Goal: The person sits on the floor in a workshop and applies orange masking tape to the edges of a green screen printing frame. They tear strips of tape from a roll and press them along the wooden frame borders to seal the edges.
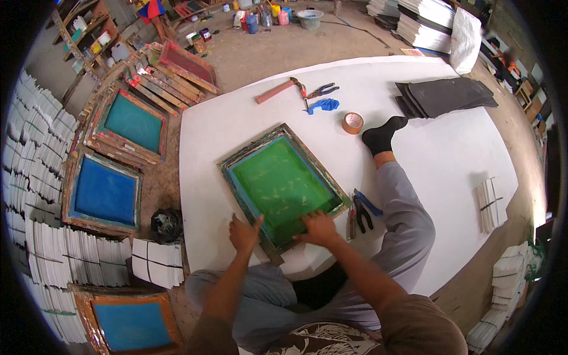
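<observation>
A silkscreen frame (286, 184) with green mesh and a worn wooden rim lies tilted on the white sheet in front of me. My left hand (243, 233) is at its lower left side, thumb by the rim and fingers apart. Across the near right part of the frame reaches my right hand (320, 229), its spread fingers resting on the mesh by the near rail. Right of the frame lie black-handled pliers (362, 215), a blue-handled tool (369, 203) and a thin red-handled tool (352, 223).
Beyond the frame lie a hammer (278, 92), more pliers (323, 90), a blue rag (323, 106) and brown tape (352, 122). My leg stretches along the right. Black sheets (447, 96) lie far right. Other framed screens (105, 190) and paper stacks (157, 262) stand left.
</observation>
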Motion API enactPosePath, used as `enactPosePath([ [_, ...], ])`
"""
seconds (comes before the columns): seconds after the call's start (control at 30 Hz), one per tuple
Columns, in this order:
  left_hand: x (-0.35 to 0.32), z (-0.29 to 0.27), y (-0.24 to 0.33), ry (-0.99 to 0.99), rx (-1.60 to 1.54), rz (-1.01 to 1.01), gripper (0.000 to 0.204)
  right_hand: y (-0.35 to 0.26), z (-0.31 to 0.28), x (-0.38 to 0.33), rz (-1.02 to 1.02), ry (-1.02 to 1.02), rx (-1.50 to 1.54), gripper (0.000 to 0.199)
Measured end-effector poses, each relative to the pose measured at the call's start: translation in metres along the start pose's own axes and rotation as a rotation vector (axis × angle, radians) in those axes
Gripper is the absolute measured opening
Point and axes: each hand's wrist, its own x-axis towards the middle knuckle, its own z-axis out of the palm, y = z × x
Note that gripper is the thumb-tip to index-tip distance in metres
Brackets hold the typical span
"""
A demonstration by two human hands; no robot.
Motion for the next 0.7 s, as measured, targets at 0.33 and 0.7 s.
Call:
enactPosePath([
  [0.33,-0.002,0.028,-0.023,-0.025,-0.066,0.091,0.081,0.023,0.042,0.030,-0.024,-0.101,0.082,0.049],
  [0.7,0.001,0.026,-0.018,-0.031,-0.190,0.135,0.073,0.195,-0.074,0.169,0.463,0.415,-0.028,0.064],
])
